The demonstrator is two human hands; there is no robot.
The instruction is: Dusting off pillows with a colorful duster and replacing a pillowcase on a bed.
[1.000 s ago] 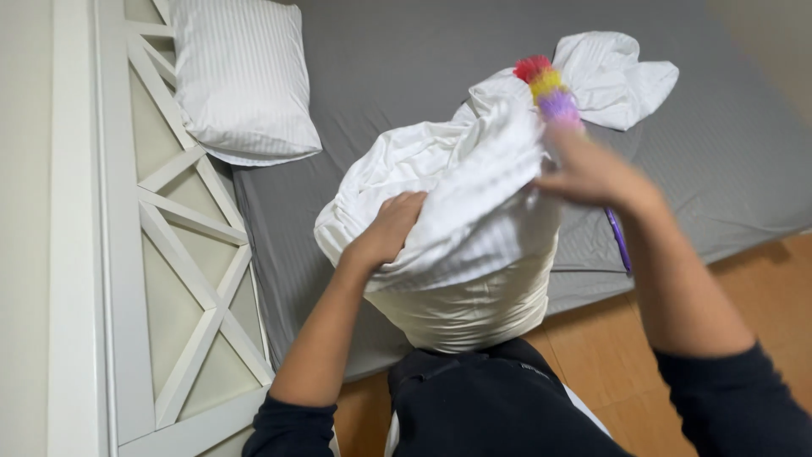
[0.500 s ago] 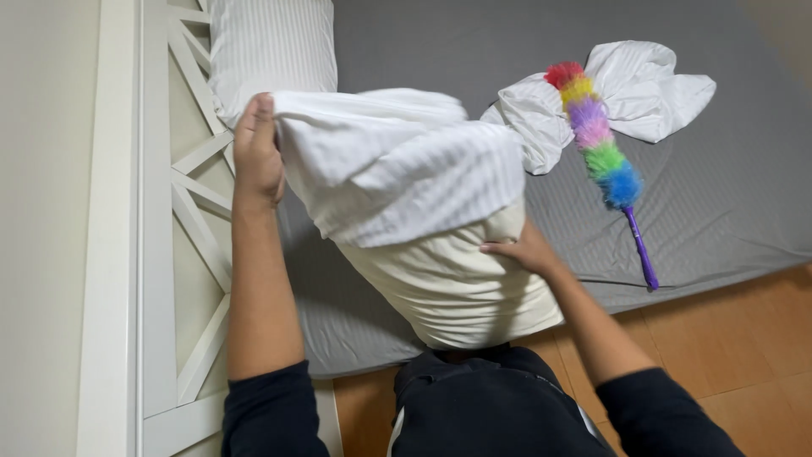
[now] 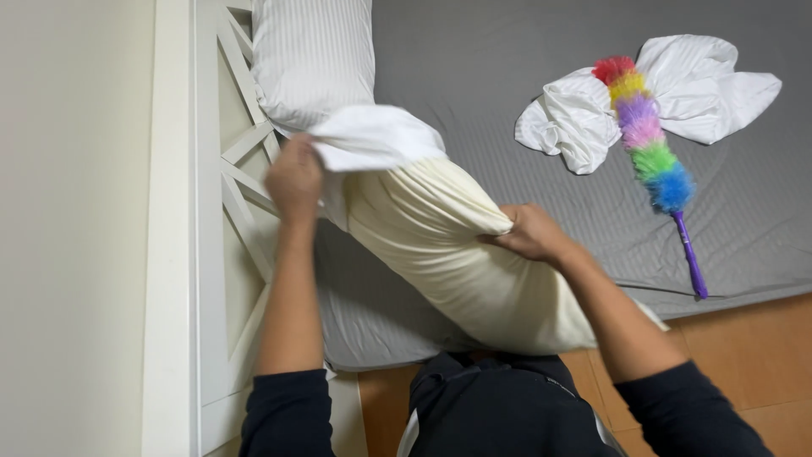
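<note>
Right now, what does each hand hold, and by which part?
The left hand grips the white pillowcase at its bunched edge. The right hand clutches the cream pillow on its upper side.

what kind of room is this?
Most likely a bedroom: a bed with a grey sheet, a white headboard, and a striped pillow at its head. The left hand and right hand handle a cream pillow.

pillow (image 3: pixel 474 262) matt cloth | sheet (image 3: pixel 507 101) grey fabric | floor (image 3: pixel 744 355) prob. wood, smooth
</note>
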